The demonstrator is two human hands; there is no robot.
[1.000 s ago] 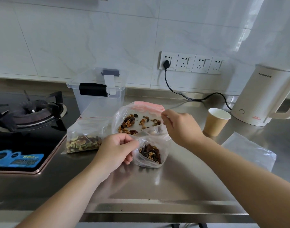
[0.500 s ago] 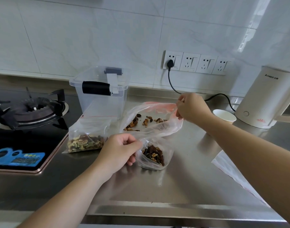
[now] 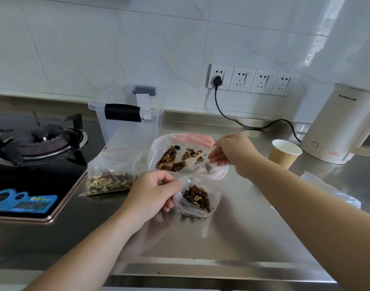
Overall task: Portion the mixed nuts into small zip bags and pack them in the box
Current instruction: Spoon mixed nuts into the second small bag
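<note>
My left hand (image 3: 152,193) pinches the rim of a small zip bag (image 3: 195,199) that sits on the steel counter with a dark heap of mixed nuts in it. Just behind it lies the big nut bag (image 3: 169,148) with a pink zip strip, its mouth wide. My right hand (image 3: 232,154) holds a white plastic spoon (image 3: 195,159) whose bowl reaches into the big bag among the nuts. A filled small zip bag (image 3: 110,175) lies to the left. The clear plastic box (image 3: 127,124) with a black handle stands behind that, at the wall.
A gas hob (image 3: 33,164) fills the counter's left side. At the right stand a paper cup (image 3: 284,153) and a cream electric kettle (image 3: 343,124) with its black cord (image 3: 238,120) plugged into the wall. Empty clear bags (image 3: 335,192) lie at the right, by my forearm.
My right hand, earlier at the big bag's far rim, has come back over its mouth and the spoon now dips among the nuts. My left hand has kept its hold on the small bag.
</note>
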